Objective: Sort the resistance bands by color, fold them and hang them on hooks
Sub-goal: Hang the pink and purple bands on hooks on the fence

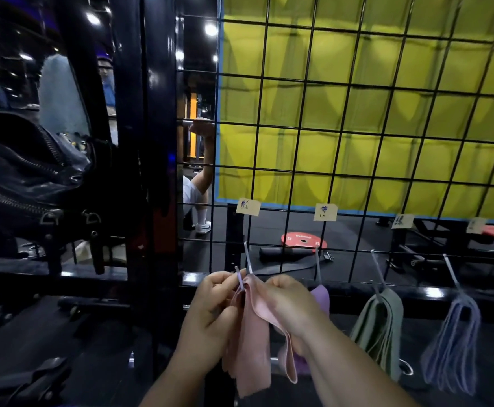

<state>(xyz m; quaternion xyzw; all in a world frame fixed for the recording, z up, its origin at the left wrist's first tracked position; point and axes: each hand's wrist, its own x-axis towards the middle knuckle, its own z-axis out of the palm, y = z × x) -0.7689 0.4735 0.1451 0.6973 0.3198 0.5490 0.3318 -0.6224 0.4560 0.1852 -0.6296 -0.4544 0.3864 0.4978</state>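
Pink resistance bands (253,342) hang folded at the leftmost metal hook (247,259) of a black wire grid (342,142). My left hand (213,306) pinches the top of the pink bands by the hook's tip. My right hand (286,304) grips a loop of pink band from the right side. A purple band (321,298) hangs on the second hook, partly hidden behind my right hand. Green bands (379,327) hang on the third hook and blue-grey bands (454,345) on the fourth.
Paper labels (247,207) are taped to the grid above each hook. A yellow cloth (386,113) hangs behind the grid. A black leather bag (25,171) sits on a black rack at left. A red weight plate (303,239) and a person's legs lie beyond the grid.
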